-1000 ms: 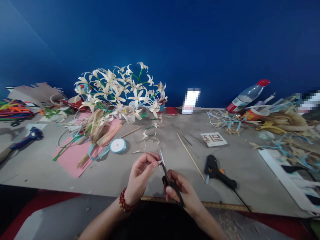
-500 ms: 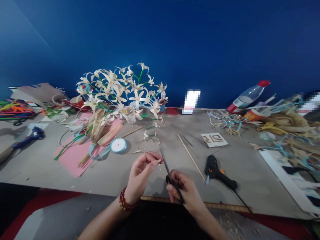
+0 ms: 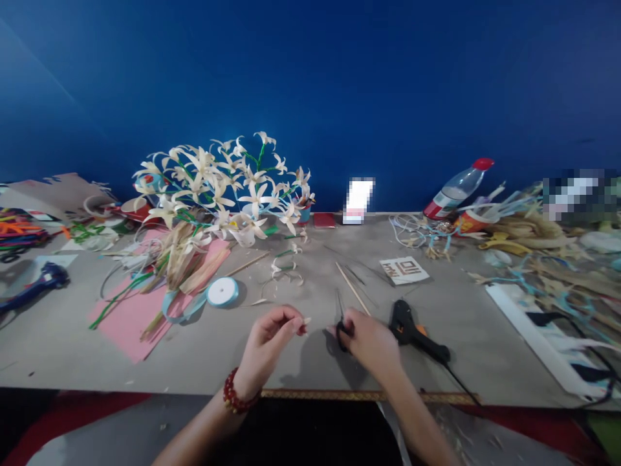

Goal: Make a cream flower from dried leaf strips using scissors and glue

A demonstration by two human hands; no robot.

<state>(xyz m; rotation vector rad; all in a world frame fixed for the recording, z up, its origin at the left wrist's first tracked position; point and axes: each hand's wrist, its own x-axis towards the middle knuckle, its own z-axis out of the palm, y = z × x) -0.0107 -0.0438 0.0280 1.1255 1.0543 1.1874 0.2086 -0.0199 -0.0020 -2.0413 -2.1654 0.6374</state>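
Note:
My left hand (image 3: 272,340), with a red bead bracelet (image 3: 237,393) at the wrist, is closed in a pinch above the near middle of the table. A small pale piece (image 3: 306,321) sticks out past its fingertips; it looks like a bit of dried husk, too small to be sure. To the right, my right hand (image 3: 371,338) is closed on the black-handled scissors (image 3: 342,333). Their thin blades point away from me, apart from the pale piece. Beyond my left hand, small cream curled petals (image 3: 286,266) lie on the table.
White flowers (image 3: 218,184) stand in cups at the back left. A blue ribbon roll (image 3: 222,292) lies by pink paper (image 3: 123,323). To the right are a black glue gun (image 3: 420,333), a thin stick (image 3: 352,288), a power strip (image 3: 538,343) and a tilted bottle (image 3: 456,191).
My right hand has moved the scissors right and down, away from my left hand, and turned palm-down. My left hand keeps its pinch. The view has shifted slightly right.

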